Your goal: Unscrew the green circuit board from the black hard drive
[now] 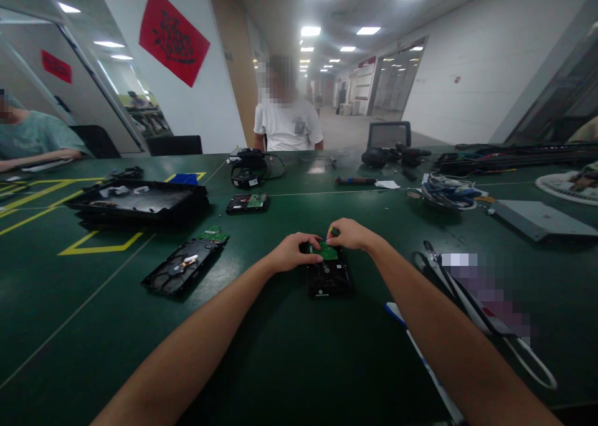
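Observation:
A black hard drive [328, 278] lies flat on the green table [261, 351] straight ahead of me. A small green circuit board [326, 251] sits at its far end. My left hand [295, 251] is closed over the drive's far left corner, fingers pinching at the board. My right hand [349, 233] is closed at the far right corner, fingertips pinched on the board's edge. Both forearms reach in from the bottom of the view.
An opened hard drive [180, 267] with a green board lies to the left, a black tray [137, 200] behind it, another drive [247, 203] farther back. A lanyard [486, 314] and blue-tipped tool [411, 339] lie at right. A person in white stands across; another sits far left.

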`<state>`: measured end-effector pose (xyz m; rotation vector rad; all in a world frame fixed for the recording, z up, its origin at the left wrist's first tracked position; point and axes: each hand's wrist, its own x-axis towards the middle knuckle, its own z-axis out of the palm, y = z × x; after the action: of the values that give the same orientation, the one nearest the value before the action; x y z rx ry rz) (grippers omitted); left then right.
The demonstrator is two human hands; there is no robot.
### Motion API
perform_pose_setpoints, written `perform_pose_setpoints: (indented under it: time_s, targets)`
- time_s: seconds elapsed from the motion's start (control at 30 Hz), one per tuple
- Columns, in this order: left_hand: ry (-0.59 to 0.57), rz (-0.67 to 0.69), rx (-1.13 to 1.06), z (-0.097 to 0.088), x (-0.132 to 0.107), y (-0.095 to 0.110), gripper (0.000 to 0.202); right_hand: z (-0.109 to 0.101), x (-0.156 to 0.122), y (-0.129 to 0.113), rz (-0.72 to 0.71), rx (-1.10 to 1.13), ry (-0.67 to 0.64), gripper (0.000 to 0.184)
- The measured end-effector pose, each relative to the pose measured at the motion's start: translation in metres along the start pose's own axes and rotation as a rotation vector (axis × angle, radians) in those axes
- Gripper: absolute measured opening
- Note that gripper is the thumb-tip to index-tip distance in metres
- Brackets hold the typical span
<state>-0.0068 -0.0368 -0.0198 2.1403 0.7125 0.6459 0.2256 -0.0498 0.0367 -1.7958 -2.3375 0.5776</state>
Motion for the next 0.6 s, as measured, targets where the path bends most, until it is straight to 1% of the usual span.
perform_pose_setpoints:
  time_s: [0.13, 0.37, 0.6]
  targets:
    - [-0.006, -0.002, -0.006, -0.0002, -0.0008, -0.0003, 0.035, 0.0009, 0.0002, 0.0002, -0.002, -0.007, 0.006, 0.015]
    - [-0.009, -0.02, 0.048, -0.0008, -0.0008, 0.0002, 0.035, -0.0008, -0.0026, 0.0022, -0.017, 0.012, 0.009, 0.014]
    - [-0.018, -0.03, 0.028, -0.0006, -0.0009, 0.0071, 0.035, 0.004, -0.0001, 0.0018, 0.013, 0.029, 0.034, 0.014]
